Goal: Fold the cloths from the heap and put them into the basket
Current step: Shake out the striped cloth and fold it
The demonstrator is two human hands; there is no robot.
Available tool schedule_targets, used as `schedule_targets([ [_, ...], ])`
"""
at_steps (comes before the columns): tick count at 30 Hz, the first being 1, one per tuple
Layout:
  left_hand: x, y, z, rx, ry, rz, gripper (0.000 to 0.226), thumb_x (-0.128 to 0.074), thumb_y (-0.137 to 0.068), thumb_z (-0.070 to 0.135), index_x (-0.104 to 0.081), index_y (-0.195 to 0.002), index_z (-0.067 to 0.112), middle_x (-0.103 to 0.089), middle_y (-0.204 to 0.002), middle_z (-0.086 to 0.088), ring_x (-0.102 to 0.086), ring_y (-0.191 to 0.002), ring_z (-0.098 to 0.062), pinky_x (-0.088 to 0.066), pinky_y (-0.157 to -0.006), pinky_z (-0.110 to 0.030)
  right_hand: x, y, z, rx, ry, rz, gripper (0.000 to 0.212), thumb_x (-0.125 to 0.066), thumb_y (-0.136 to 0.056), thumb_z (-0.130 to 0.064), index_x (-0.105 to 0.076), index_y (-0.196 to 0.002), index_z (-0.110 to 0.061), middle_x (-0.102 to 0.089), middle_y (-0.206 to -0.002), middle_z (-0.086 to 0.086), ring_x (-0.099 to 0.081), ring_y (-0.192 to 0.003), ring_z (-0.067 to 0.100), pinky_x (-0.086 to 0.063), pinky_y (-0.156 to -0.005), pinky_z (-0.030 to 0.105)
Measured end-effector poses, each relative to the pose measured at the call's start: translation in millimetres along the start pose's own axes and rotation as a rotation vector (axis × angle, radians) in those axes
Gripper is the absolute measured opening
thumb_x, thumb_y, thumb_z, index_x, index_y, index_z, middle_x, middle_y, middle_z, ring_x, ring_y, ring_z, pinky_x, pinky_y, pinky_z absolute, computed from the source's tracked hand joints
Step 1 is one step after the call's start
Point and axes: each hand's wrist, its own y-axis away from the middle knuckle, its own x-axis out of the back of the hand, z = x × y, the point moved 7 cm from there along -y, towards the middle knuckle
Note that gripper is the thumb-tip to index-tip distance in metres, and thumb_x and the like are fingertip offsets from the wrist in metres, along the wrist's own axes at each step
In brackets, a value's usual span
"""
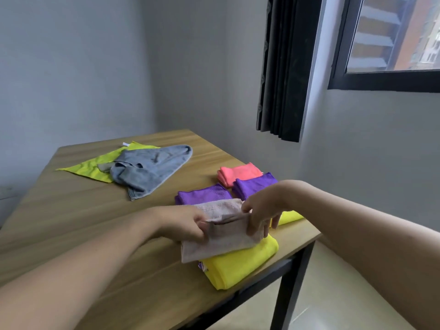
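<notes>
Beige cloth: folded, lying on a yellow folded cloth near the worktop edge.
Left hand: fingers pinching its left end.
Right hand: fingers gripping its right end.
Heap: grey cloth over a lime cloth, well apart.

The tabletop is light wood grain. Toward its far left corner a grey cloth, with what looks like a striped band at one corner, overlaps a lime-green one. Along the right edge: coral, two purple, yellow, and pale pinkish-beige.
</notes>
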Motion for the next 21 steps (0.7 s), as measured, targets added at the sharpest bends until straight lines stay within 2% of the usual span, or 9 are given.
schedule_targets([
  [2, 11.2, -3.2, -10.4, 0.037, 0.093, 0.075, 0.015, -0.061, -0.075, 0.023, -0.048, -0.068, 0.022, -0.044, -0.068, 0.004, -0.042, -0.065, -0.015, -0.033, -0.056, -0.027, 13.6, -5.5, -1.5, 0.021, -0.061, 0.086, 0.018, -0.065, -0.089, -0.018, -0.052, -0.102, -0.017, -0.061, -0.083, 0.001, -0.063, -0.075, 0.017, -0.052, -0.075, 0.033],
  [5, 26.5, -7.5, -20.3, 0.079, 0.150, 0.214, 0.019, -0.063, -0.070, 0.024, -0.044, -0.066, 0.022, -0.041, -0.065, 0.006, -0.038, -0.062, -0.014, -0.027, -0.058, -0.029, 34.0, -12.5, -7.6, 0.057, -0.116, 0.278, 0.022, -0.066, -0.088, -0.020, -0.053, -0.106, -0.016, -0.055, -0.093, 0.002, -0.055, -0.083, 0.017, -0.051, -0.066, 0.028],
  [7, 30.9, -11.0, -27.4, 0.113, 0.163, 0.257, 0.018, -0.065, -0.075, 0.022, -0.048, -0.074, 0.020, -0.044, -0.072, 0.002, -0.040, -0.066, -0.015, -0.029, -0.061, -0.031, 39.6, -20.1, -11.6, 0.064, -0.120, 0.351, 0.026, -0.066, -0.088, -0.022, -0.054, -0.109, -0.013, -0.056, -0.098, 0.005, -0.052, -0.084, 0.018, -0.048, -0.067, 0.027],
  [9, 31.5, -14.4, -35.5, 0.142, 0.137, 0.270, 0.017, -0.066, -0.077, 0.023, -0.050, -0.078, 0.018, -0.047, -0.076, 0.000, -0.043, -0.069, -0.016, -0.031, -0.063, -0.031, 38.9, -29.7, -13.6, 0.048, -0.073, 0.380, 0.033, -0.066, -0.086, -0.025, -0.057, -0.115, -0.012, -0.060, -0.106, 0.007, -0.054, -0.089, 0.020, -0.047, -0.076, 0.032],
  [11, 33.1, -16.5, -41.0, 0.149, 0.105, 0.293, 0.018, -0.069, -0.077, 0.024, -0.053, -0.079, 0.016, -0.049, -0.076, 0.001, -0.045, -0.068, -0.016, -0.032, -0.062, -0.028, 37.6, -39.2, -12.6, 0.035, -0.060, 0.390, 0.033, -0.066, -0.084, -0.027, -0.058, -0.114, -0.016, -0.062, -0.109, 0.006, -0.059, -0.095, 0.022, -0.050, -0.082, 0.036],
  [14, 40.5, -17.8, -43.2, 0.103, 0.105, 0.339, 0.020, -0.071, -0.076, 0.024, -0.056, -0.085, 0.015, -0.053, -0.079, 0.003, -0.047, -0.070, -0.013, -0.037, -0.061, -0.027, 42.3, -44.7, -14.2, 0.054, -0.042, 0.395, 0.025, -0.066, -0.082, -0.025, -0.059, -0.105, -0.018, -0.061, -0.099, 0.002, -0.056, -0.085, 0.019, -0.048, -0.071, 0.034],
  [16, 45.4, -18.3, -42.5, 0.059, 0.115, 0.344, 0.020, -0.071, -0.076, 0.025, -0.053, -0.081, 0.019, -0.053, -0.078, 0.005, -0.046, -0.068, -0.011, -0.038, -0.059, -0.025, 46.3, -44.8, -15.3, 0.060, -0.030, 0.378, 0.023, -0.067, -0.082, -0.024, -0.058, -0.101, -0.019, -0.057, -0.093, 0.000, -0.049, -0.078, 0.015, -0.043, -0.066, 0.030],
  [18, 48.2, -19.6, -41.3, 0.036, 0.093, 0.320, 0.022, -0.072, -0.075, 0.025, -0.052, -0.079, 0.021, -0.053, -0.077, 0.007, -0.046, -0.067, -0.010, -0.038, -0.059, -0.025, 47.5, -46.2, -17.7, 0.052, 0.009, 0.315, 0.023, -0.067, -0.082, -0.025, -0.056, -0.102, -0.019, -0.055, -0.094, 0.001, -0.047, -0.079, 0.016, -0.041, -0.067, 0.030],
  [21, 46.0, -24.2, -40.3, 0.070, -0.045, 0.245, 0.025, -0.073, -0.075, 0.032, -0.057, -0.091, 0.022, -0.056, -0.085, 0.008, -0.049, -0.071, -0.009, -0.038, -0.061, -0.025, 48.1, -47.4, -21.1, 0.030, 0.127, 0.209, 0.026, -0.068, -0.082, -0.025, -0.057, -0.104, -0.016, -0.051, -0.094, 0.003, -0.044, -0.082, 0.018, -0.036, -0.066, 0.030],
])
